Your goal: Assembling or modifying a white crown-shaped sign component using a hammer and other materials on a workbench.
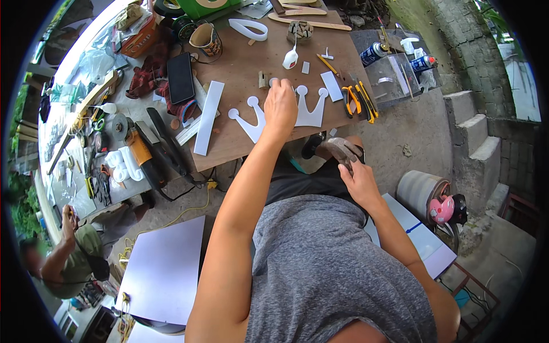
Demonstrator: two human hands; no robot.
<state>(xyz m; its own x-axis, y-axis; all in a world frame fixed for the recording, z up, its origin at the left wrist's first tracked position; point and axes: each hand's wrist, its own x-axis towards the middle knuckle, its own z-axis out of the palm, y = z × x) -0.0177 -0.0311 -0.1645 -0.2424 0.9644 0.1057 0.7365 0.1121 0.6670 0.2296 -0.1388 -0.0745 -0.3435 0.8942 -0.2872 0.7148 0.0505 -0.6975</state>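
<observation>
A white crown-shaped cutout [309,117] with round-tipped points lies at the front edge of the brown board [240,140]. My left hand [281,108] is over its middle, fingers closed at one of the central points; the hand hides that part. Off the board's front edge, above my lap, my right hand [361,182] grips a rounded, curved brown-grey piece [343,151] whose kind I cannot make out. White strips flank the crown, a long strip [209,118] at left and a short strip [331,86] at right. Beyond the crown lies a small white nozzle bottle [290,59].
Orange-handled pliers [350,102], yellow cutters [366,103] and a pencil [328,65] lie at right. An angle grinder [140,150], a phone [181,78] and a can [205,40] crowd the left. Spray cans [373,54] stand far right. Another person [71,251] is at lower left.
</observation>
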